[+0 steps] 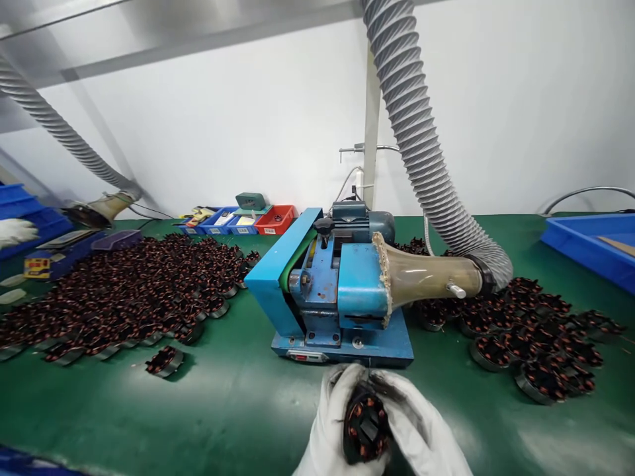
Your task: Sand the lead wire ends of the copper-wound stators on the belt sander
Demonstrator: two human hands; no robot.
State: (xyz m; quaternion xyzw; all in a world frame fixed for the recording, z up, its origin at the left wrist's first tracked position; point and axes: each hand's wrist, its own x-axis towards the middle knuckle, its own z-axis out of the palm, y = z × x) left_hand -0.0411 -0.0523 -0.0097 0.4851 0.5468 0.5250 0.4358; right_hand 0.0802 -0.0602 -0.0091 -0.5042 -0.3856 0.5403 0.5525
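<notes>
Both hands wear white gloves and meet at the bottom centre, in front of a blue belt machine (322,277). My left hand (331,423) wraps round a black ring-shaped part with copper windings (367,426), its open face turned up. My right hand (419,423), its glove smudged dark at the fingers, closes on the same part from the right. A single similar part (165,361) lies on the green table, left of the machine.
Many such parts (124,291) cover the table at left; more (540,344) lie at right. A hose (417,119) joins the machine's funnel. Blue tray (595,244) at right, small bins (243,221) behind. Another gloved hand (17,233) shows far left.
</notes>
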